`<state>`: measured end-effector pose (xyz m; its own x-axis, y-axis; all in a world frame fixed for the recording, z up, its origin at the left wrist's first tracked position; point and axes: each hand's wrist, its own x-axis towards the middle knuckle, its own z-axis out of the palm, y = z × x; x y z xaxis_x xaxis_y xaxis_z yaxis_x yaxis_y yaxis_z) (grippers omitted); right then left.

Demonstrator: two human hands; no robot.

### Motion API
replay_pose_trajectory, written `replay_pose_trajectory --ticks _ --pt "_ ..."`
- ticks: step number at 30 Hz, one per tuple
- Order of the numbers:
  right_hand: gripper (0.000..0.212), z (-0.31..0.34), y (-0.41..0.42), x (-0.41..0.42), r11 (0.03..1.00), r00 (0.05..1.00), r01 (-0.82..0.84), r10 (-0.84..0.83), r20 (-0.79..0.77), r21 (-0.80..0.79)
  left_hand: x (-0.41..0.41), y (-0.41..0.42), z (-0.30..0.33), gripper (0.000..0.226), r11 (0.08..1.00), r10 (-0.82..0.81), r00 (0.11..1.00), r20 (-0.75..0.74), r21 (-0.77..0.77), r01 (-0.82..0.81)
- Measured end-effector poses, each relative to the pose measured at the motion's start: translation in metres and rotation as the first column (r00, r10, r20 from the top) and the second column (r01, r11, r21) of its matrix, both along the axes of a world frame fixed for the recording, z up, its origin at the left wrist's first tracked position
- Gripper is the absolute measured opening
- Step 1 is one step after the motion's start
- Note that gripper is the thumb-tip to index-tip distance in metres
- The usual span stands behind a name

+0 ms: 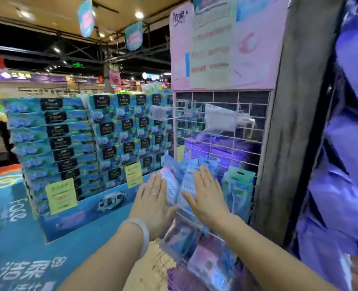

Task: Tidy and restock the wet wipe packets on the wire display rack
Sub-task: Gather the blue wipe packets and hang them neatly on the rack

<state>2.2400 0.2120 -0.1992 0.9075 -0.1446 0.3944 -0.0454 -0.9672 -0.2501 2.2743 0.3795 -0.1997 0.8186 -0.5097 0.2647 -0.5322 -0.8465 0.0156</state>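
A white wire display rack stands against a grey pillar. Blue and white wet wipe packets hang in a row across its middle, with green packets to their right and more clear-wrapped packets lower down. One pale packet hangs higher up. My left hand lies flat, fingers together, against the left side of the hanging blue packets. My right hand lies flat on the front of the same row. Neither hand grips a packet.
A tall stack of blue tissue boxes on a blue base fills the left. A pink sign board tops the rack. The grey pillar and purple-wrapped goods close off the right.
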Motion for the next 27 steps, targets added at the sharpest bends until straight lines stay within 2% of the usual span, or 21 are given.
replay_pose_trajectory --ticks 5,7,9,12,16,19,21,22,24,27 --pt "0.085 0.01 -0.015 0.083 0.989 0.99 0.136 -0.135 -0.026 0.064 0.109 -0.011 0.012 0.087 0.993 -0.101 0.995 -0.021 -0.057 0.1" --pt "0.091 0.011 -0.02 0.103 0.978 0.98 0.191 -0.186 -0.066 0.088 0.145 -0.017 0.01 0.097 0.986 -0.155 0.985 -0.072 -0.073 0.149" --pt "0.096 0.012 -0.023 0.116 0.963 0.964 0.255 -0.247 -0.1 0.086 0.175 -0.024 0.007 0.109 0.968 -0.221 0.961 -0.164 -0.161 0.194" --pt "0.091 0.013 -0.02 0.126 0.931 0.921 0.366 -0.363 -0.144 -0.007 0.211 -0.035 0.001 0.121 0.906 -0.366 0.891 -0.269 -0.321 0.275" --pt "0.088 0.014 -0.007 0.129 0.841 0.832 0.54 -0.533 -0.154 0.007 0.239 -0.046 -0.004 0.115 0.794 -0.568 0.757 -0.324 -0.458 0.399" --pt "0.103 0.012 0.0 0.122 0.73 0.746 0.665 -0.657 -0.106 0.157 0.252 -0.053 -0.001 0.108 0.734 -0.633 0.707 -0.315 -0.536 0.418" --pt "0.11 0.01 0.006 0.115 0.647 0.711 0.681 -0.697 -0.096 0.343 0.258 -0.059 0.0 0.09 0.661 -0.681 0.646 -0.345 -0.67 0.338" --pt "0.109 0.008 0.01 0.111 0.603 0.704 0.665 -0.703 -0.101 0.44 0.258 -0.062 0.001 0.076 0.63 -0.69 0.652 -0.316 -0.705 0.325" --pt "0.097 0.003 0.019 0.103 0.514 0.721 0.59 -0.683 -0.119 0.623 0.257 -0.067 0.001 0.061 0.614 -0.677 0.691 -0.253 -0.712 0.341" --pt "0.053 0.003 0.025 0.092 0.46 0.74 0.511 -0.665 -0.099 0.726 0.258 -0.078 0.005 0.055 0.572 -0.722 0.648 -0.242 -0.737 0.361"
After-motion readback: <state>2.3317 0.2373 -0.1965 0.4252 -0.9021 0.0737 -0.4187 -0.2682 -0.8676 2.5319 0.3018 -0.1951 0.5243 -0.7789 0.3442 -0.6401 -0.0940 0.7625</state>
